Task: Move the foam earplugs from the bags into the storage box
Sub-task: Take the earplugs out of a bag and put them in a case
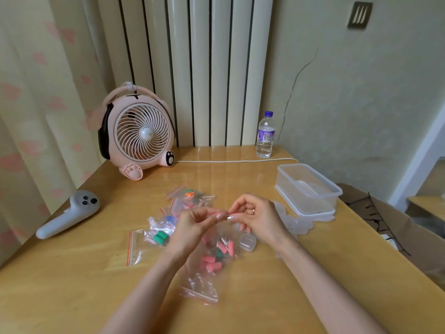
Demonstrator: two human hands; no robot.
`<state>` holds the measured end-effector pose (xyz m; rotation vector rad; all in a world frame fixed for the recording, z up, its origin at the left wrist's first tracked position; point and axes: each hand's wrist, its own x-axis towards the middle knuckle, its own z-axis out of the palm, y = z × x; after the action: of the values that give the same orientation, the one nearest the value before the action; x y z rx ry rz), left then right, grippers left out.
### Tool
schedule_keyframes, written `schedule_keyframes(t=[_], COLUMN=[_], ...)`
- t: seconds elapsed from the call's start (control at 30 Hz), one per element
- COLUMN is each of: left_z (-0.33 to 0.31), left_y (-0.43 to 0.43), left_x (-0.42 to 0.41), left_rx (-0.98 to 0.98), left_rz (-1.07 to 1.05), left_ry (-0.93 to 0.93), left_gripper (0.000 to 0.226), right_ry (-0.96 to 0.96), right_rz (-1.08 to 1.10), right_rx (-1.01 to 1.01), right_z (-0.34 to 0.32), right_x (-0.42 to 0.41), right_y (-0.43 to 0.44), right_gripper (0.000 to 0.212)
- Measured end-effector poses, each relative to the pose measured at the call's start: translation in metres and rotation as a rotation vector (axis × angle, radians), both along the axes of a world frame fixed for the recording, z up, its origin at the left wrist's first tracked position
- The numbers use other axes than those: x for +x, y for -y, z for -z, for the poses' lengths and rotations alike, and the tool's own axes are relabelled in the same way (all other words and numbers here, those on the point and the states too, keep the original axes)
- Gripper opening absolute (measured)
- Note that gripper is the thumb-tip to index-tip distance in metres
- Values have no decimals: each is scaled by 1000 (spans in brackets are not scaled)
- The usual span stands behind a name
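Observation:
My left hand (192,225) and my right hand (255,218) pinch the top edge of a clear zip bag (216,251) between them, above the table's middle. Pink and green foam earplugs (213,259) lie in that bag's lower part. Several more small zip bags (190,201) with coloured earplugs lie behind and left of my hands. One of them holds green earplugs (160,238). The clear plastic storage box (308,189) stands open at the right, about a hand's width from my right hand.
A pink desk fan (137,133) stands at the back left and a water bottle (265,135) at the back. A white cord (236,161) runs between them. A grey controller (69,214) lies at the left. Small clear cases (248,241) sit by my right wrist.

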<state>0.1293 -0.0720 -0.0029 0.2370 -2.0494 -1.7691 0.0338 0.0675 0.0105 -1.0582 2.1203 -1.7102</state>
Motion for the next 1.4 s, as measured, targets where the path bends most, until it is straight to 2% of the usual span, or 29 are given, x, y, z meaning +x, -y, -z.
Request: schedule_keyframes(t=[0.13,0.3,0.5,0.77,0.9,1.07,1.13,1.23,1.33,1.4], left_z=[4,8,17,11,14,12,10,9,10,10], left_y=[-1,4,7,0,4,11,11,12,14,14], left_x=[-2,-6,-10,-6,-8,-5,-3,-2,-3,-4], left_rx=[0,59,148,33,-70,-247,-297,-318,-333,-333], left_rz=[-3,-19,-63,-78,-19,174,217,228,185,152], left_ry=[43,60,39,12,-2,-67,-53,-58,-97,-121], left_gripper=[8,9,33,37,47,17,9,9,8,9], right_ry=[43,-5,-71,-127,-139,-108,-29,108,127,118], right_rz=[19,17,-61,-109,-84,-139,-193,-215,-196,-182], right_rx=[-26,-36,-34,-29,-11,43,20,-42,-17,30], right_z=[9,18,19,20,22,20,18,15,15,16], right_x=[3,3,6,6,4,3,4,4,3,2], right_y=[-3,-5,-4,-5,-6,-10,-11,-13,-12,-13], right_gripper=[21,34,33,29,25,22,21,12,3,7])
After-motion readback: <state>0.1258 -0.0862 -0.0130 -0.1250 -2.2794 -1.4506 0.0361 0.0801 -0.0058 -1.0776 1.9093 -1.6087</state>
